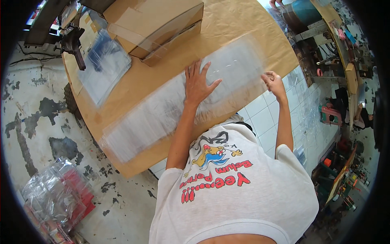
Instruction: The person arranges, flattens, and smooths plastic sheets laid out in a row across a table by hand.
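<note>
A long band of overlapping clear plastic sheets [162,106] runs slantwise across the brown-covered table [227,18], from its near left edge up to the right. My left hand [198,86] lies flat on the middle of the band, fingers spread and thumb out to the right. At the band's right end my right hand [275,84] is closed, with thumb and fingertips pinched at the edge of a clear sheet. That edge is slightly blurred. Whether one sheet or more is in the pinch cannot be seen.
A cardboard box [162,24] stands on the table's far side. Left of it lies a pile of clear plastic packets [106,65], beneath a dark metal fixture [73,40]. Bundled plastic packs [57,191] sit on the floor at left. A red stool [331,116] is off to the right.
</note>
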`<state>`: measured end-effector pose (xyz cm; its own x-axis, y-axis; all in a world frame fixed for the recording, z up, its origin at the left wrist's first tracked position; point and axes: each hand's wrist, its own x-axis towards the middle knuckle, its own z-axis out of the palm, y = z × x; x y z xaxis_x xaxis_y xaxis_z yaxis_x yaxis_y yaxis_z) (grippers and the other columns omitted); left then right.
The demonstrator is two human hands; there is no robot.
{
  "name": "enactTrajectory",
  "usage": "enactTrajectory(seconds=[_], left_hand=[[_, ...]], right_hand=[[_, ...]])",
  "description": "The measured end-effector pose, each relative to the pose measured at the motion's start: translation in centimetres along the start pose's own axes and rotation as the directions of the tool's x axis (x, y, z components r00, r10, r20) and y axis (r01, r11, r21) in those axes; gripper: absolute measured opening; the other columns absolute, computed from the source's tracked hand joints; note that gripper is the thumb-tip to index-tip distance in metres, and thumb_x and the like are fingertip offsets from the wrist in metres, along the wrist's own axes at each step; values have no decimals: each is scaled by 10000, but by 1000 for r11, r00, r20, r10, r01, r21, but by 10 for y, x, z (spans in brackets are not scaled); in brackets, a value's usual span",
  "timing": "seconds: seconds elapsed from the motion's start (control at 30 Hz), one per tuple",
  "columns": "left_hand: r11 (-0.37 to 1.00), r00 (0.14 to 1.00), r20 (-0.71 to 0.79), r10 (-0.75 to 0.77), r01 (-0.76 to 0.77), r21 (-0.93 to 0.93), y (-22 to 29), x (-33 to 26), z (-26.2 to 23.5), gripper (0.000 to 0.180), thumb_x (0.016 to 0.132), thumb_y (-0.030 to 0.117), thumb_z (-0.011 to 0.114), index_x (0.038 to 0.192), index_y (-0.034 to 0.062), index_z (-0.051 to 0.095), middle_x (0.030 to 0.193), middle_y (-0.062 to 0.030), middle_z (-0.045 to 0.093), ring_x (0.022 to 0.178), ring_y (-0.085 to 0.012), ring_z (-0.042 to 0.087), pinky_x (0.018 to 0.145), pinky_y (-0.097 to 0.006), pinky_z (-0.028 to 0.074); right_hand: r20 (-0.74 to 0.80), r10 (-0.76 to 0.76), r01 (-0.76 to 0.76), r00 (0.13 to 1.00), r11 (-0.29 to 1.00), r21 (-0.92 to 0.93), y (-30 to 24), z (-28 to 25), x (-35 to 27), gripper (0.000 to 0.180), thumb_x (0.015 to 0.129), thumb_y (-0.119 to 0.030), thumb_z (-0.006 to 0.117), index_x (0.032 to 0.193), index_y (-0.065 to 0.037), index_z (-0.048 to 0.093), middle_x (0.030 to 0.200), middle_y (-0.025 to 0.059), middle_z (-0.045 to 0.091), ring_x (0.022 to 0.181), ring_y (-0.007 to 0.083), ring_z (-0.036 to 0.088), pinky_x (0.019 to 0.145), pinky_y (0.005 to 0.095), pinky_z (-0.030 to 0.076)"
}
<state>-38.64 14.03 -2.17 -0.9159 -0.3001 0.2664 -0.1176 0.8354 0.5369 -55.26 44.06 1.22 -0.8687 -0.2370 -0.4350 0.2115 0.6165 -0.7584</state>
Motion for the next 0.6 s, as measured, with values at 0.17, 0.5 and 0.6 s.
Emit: enactTrajectory(seconds=[0.17, 0.5, 0.6], left_hand=[[989, 999, -28, 41, -45, -140, -3, 2, -4, 793, 768, 485, 806, 1403, 105, 524, 1408, -156, 500, 1338, -342, 425, 1149, -505, 269], [989, 999, 19, 37, -34, -145, -9, 12, -12, 914, 692, 554, 840, 1382, 47, 521, 1401, -134, 517, 1335, -328, 431, 1149, -486, 285], [994, 984, 176, -37, 54, -93, -3, 23, -10, 921, 701, 557, 836, 1382, 27, 514, 1378, -176, 519, 1301, -338, 455, 1120, -472, 307]], right_hand=[[-125, -85, 52, 989, 968, -247, -11, 2, 10, 472, 885, -368, 780, 1079, 42, 647, 768, 37, 689, 648, 88, 595, 567, 258, 471], [-83, -169, 141, 982, 953, -268, -15, -11, 11, 409, 878, -324, 790, 1107, -13, 657, 845, 89, 701, 764, 149, 673, 675, 285, 519], [-272, -336, 252, 902, 920, -300, -1, 8, 25, 429, 892, -335, 775, 1150, -13, 656, 840, 75, 698, 760, 138, 670, 675, 291, 531]])
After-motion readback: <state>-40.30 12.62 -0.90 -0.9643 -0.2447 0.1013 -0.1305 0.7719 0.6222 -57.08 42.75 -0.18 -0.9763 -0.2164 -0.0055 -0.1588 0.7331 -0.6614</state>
